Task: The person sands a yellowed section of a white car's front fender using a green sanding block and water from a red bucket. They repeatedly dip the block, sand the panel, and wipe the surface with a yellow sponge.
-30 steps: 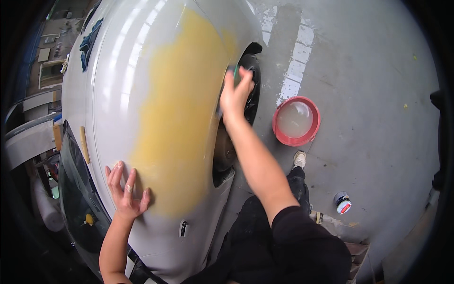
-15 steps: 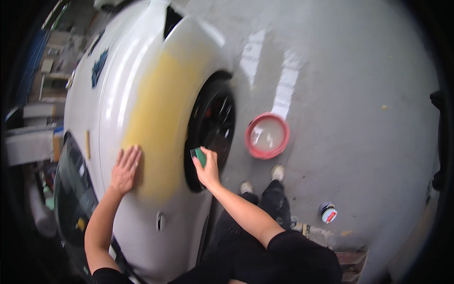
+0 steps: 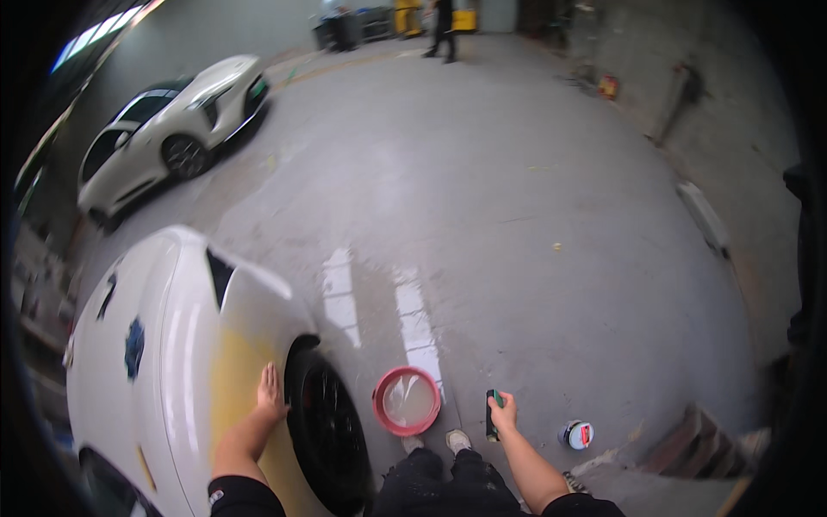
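Observation:
My left hand [image 3: 270, 392] rests with fingers extended on the yellow filler patch [image 3: 234, 370] over the front fender of a white car [image 3: 129, 388], just above the dark wheel [image 3: 323, 414]. My right hand [image 3: 505, 409] holds a green and black block [image 3: 492, 420] out over the floor, to the right of a red bucket [image 3: 386, 379] of cloudy water. A dark blue cloth [image 3: 133, 345] lies on the bonnet. A small round can [image 3: 575, 435] stands on the floor right of my right forearm.
A second white car [image 3: 172, 129] stands at the back left. A person in dark clothes [image 3: 444, 30] is near yellow equipment [image 3: 407, 17] at the far wall. A long pale object [image 3: 705, 220] lies along the right wall. A brown stepped object [image 3: 689, 444] is at the lower right.
The view has swung up toward the wider workshop. My right hand with the block has moved away from the wheel arch, rightward over the floor. My left hand stays on the yellow patch.

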Tool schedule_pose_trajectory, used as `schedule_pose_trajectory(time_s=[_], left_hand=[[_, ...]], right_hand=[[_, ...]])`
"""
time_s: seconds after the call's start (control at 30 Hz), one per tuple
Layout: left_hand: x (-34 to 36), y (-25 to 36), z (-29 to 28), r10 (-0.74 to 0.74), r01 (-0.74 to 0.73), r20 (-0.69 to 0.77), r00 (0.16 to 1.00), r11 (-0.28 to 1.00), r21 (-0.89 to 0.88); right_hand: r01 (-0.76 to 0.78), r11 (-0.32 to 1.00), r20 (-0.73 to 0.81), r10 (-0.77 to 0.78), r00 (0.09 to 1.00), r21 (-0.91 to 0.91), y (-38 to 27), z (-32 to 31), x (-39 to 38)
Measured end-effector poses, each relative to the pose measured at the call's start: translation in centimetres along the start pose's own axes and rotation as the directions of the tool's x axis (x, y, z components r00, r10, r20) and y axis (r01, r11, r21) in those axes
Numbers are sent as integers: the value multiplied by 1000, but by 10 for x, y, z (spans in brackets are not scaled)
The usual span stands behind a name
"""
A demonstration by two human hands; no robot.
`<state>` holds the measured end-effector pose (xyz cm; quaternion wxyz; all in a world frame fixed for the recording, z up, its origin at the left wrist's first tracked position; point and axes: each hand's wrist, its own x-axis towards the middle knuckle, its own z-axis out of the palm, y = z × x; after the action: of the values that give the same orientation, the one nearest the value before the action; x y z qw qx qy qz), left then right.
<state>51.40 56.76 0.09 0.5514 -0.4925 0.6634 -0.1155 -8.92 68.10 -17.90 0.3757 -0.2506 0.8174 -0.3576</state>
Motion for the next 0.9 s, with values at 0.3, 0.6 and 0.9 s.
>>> schedule_pose_trajectory(time_s=[0.3,0.6,0.9], left_hand=[[106,78,25,188,-227,296,936,969,100],[94,184,-98,-77,-98,-85,993,-186,-978],[73,146,-227,-135,-171,108,985,-840,515]], right_hand=[[-217,936,-35,236,971,278,-58,-67,-45],[-330,859,477,117,871,392,-248,35,-44],[-430,903,974,93,206,5,-331,225,-31]])
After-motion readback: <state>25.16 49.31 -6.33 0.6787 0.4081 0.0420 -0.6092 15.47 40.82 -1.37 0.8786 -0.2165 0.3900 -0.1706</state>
